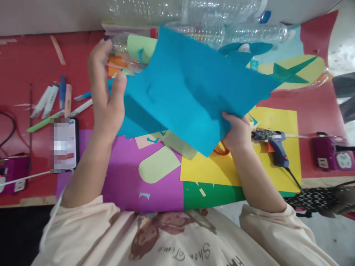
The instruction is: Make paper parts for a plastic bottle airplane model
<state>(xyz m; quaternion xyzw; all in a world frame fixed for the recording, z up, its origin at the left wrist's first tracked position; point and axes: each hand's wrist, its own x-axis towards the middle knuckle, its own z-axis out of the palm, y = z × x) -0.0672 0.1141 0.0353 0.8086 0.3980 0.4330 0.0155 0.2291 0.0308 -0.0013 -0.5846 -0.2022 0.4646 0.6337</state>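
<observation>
My right hand (237, 133) grips the lower right edge of a large blue paper sheet (191, 81), thumb on top, holding it raised and tilted over the table. Its left edge has a curved cut. My left hand (107, 88) is at the sheet's left side, thumb and fingers apart, with nothing visible between them. Another blue sheet (138, 120) lies underneath, partly covered. An orange-red ring-shaped handle (222, 150) shows below my right hand; the rest of it is hidden. A pale green cutout (159, 164) with a rounded end lies on purple paper (122, 184).
A glue gun (276, 146) rests on yellow paper (288, 122) at the right, near a purple power socket box (331, 153). Clear plastic bottles (222, 11) line the back. At the left are several markers (51, 99) and a phone (72, 144) with a white cable.
</observation>
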